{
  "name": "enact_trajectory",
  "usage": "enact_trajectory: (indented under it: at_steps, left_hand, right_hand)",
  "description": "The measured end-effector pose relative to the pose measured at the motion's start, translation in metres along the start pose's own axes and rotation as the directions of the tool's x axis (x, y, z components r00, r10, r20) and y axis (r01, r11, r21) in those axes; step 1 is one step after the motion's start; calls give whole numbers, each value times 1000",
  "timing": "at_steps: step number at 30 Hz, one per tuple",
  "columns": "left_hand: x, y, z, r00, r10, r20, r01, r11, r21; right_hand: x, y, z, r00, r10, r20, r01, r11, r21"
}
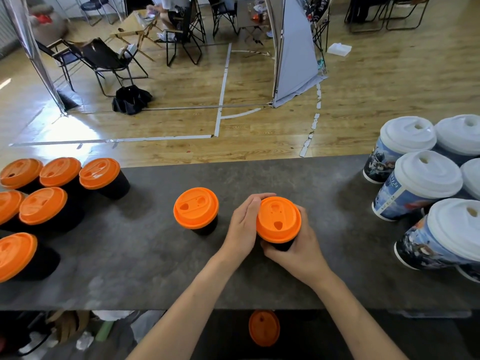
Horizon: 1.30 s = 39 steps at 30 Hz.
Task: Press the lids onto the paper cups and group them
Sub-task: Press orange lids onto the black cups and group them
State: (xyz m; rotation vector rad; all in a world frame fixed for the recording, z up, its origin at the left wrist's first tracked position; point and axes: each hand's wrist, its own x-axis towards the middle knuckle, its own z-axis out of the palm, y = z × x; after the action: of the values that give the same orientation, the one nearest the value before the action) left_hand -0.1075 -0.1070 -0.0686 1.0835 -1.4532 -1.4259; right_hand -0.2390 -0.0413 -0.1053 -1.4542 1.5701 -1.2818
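Observation:
A black paper cup with an orange lid [278, 219] stands near the middle of the dark grey table [145, 261]. My left hand [242, 224] cups its left side, fingers along the lid's rim. My right hand [298, 245] wraps around the cup's right and near side below the lid. A second black cup with an orange lid [196, 207] stands just left of my hands, untouched. Several orange-lidded black cups [46, 203] are grouped at the table's left end. Several printed blue cups with white lids [426, 178] are grouped at the right end.
An orange lid [264, 328] lies below the table's near edge. Clutter fills the shelf under the table at lower left. Beyond the table's far edge is a wooden floor with folding chairs, a grey screen and seated people far off.

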Motion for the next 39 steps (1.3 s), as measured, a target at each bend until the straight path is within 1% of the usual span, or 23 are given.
enact_trajectory:
  at_steps: [2,5,8,10,12,14,15,17,19,21,23,25,29,30,32,36,37,39]
  left_hand:
    - [-2,-4,3,1000,-12,-20,12,1000,-4]
    - [-9,-14,6,996,7,-94,-6,1000,9]
    - [-12,-14,9,993,20,-119,-22,1000,-14]
    - [-8,-8,8,996,7,-94,-10,1000,-25]
    - [-3,-1,7,999,-28,-30,27,999,-38]
    - [1,3,7,998,-57,22,58,998,-14]
    - [2,2,7,997,-66,26,67,998,-3]
    - [0,-1,8,997,-76,-24,75,997,-20]
    - [-5,-8,10,991,-64,-119,59,997,-45]
    - [-11,-17,11,980,-51,-194,46,999,-26]
    - [-14,-19,11,976,-33,-215,31,999,-12]
    - [-10,-13,9,984,-22,-177,19,1000,-14]
    - [1,4,3,999,-21,-25,21,1000,7]
    - [1,5,4,1000,-25,-10,25,1000,-4]
    - [-3,4,7,998,-27,-52,25,999,-32]
    - [-20,-9,16,959,-13,-282,14,1000,2]
    - [-22,-10,18,952,-14,-306,15,1000,3]
    - [-19,-5,16,959,-38,-281,30,999,-30]
  right_hand:
    - [0,-2,1,1000,11,-7,-11,1000,17]
    - [2,-4,0,1000,20,-21,-19,999,26]
    - [2,-4,0,1000,15,-18,-15,1000,14]
    - [2,-2,0,1000,21,-17,-20,1000,15]
    - [2,1,-1,999,39,-10,-39,999,21]
    - [1,2,-1,999,42,0,-42,999,20]
    - [1,2,0,999,41,3,-41,999,13]
    - [0,-1,1,999,43,3,-43,999,0]
    - [0,-4,2,999,48,-10,-48,999,-16]
    - [1,-6,1,999,35,-5,-35,999,-42]
    - [2,-5,0,1000,22,3,-21,998,-54]
    - [3,-2,-2,1000,15,5,-15,999,-42]
    - [2,-2,-1,999,-9,45,12,997,-82]
    - [2,-4,-1,999,-13,42,16,997,-76]
    - [1,-7,-1,1000,-16,22,17,998,-61]
    - [0,-7,0,999,46,9,-46,997,-57]
    - [0,-6,-1,998,55,14,-54,996,-66]
    - [0,-5,-2,999,52,13,-51,996,-77]
